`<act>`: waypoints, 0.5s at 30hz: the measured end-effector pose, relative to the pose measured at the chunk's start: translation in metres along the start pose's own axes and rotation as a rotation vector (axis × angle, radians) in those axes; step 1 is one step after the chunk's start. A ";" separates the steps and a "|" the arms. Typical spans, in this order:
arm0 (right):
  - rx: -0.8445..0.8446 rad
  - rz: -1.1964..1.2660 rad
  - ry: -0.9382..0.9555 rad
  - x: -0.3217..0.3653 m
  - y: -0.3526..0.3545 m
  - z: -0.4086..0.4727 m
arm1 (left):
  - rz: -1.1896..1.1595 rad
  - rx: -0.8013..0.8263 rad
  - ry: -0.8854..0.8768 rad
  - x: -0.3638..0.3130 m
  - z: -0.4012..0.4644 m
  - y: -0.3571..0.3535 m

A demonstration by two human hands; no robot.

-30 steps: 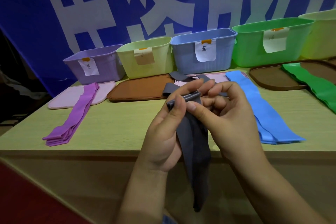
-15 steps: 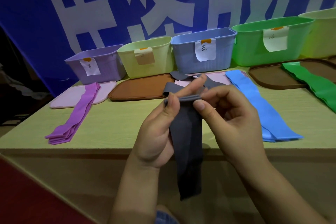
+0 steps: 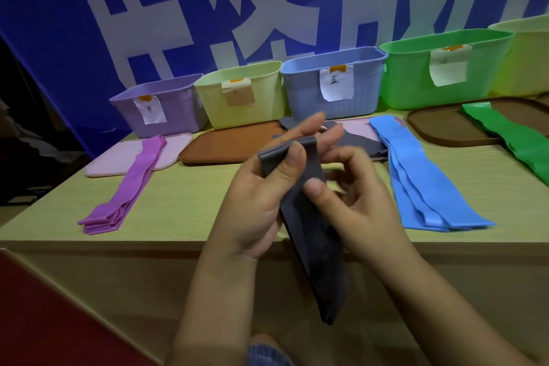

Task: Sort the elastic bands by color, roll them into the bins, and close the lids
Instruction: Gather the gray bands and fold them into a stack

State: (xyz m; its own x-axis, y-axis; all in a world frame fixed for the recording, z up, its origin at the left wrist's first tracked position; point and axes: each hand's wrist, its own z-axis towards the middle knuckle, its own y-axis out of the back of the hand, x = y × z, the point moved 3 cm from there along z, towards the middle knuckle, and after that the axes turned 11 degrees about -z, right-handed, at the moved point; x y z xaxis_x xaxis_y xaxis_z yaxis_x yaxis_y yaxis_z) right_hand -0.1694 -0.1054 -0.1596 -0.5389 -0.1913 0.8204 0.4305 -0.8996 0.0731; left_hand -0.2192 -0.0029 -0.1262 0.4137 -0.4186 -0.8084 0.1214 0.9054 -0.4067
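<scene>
A dark grey elastic band (image 3: 312,235) hangs in front of the table edge, its top end folded over. My left hand (image 3: 255,202) pinches that folded top between thumb and fingers. My right hand (image 3: 353,196) holds the band lower down, thumb pressed on its face. More grey bands (image 3: 361,142) lie behind my hands. Purple bands (image 3: 124,190), blue bands (image 3: 416,175) and green bands (image 3: 511,140) lie in separate piles. Behind stand open bins: purple (image 3: 175,110), pale yellow-green (image 3: 264,98), blue (image 3: 368,86), green (image 3: 416,77).
Lids lie flat in front of the bins: a pink lid (image 3: 116,157), a brown lid (image 3: 225,142), another pink lid (image 3: 359,128), and a brown lid (image 3: 439,128) at the right. A further yellow-green bin (image 3: 528,59) stands far right. A blue banner backs the table.
The rolled top of the grey band has loosened into a flat fold. The hanging tail has shortened and risen. Both hands have shifted their hold on it.
</scene>
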 end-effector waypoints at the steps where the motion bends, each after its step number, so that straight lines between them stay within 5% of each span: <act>1: 0.086 0.025 -0.078 -0.005 -0.001 -0.001 | 0.029 -0.004 -0.003 -0.005 0.002 0.003; 6: 0.302 -0.064 -0.191 -0.011 -0.011 -0.003 | 0.084 0.009 -0.023 -0.020 0.012 0.008; 12: 0.127 0.029 -0.217 -0.022 -0.029 -0.016 | 0.074 -0.038 -0.006 -0.016 0.018 0.001; 15: 0.168 0.099 -0.243 -0.026 -0.031 -0.021 | 0.066 -0.036 -0.005 -0.018 0.020 0.003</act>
State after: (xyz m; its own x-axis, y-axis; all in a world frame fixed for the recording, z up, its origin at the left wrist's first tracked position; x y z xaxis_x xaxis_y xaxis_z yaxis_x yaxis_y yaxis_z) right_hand -0.1834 -0.0805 -0.1951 -0.3081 -0.1575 0.9382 0.5967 -0.8001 0.0616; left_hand -0.2080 0.0087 -0.1040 0.4242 -0.3576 -0.8320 0.0611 0.9280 -0.3676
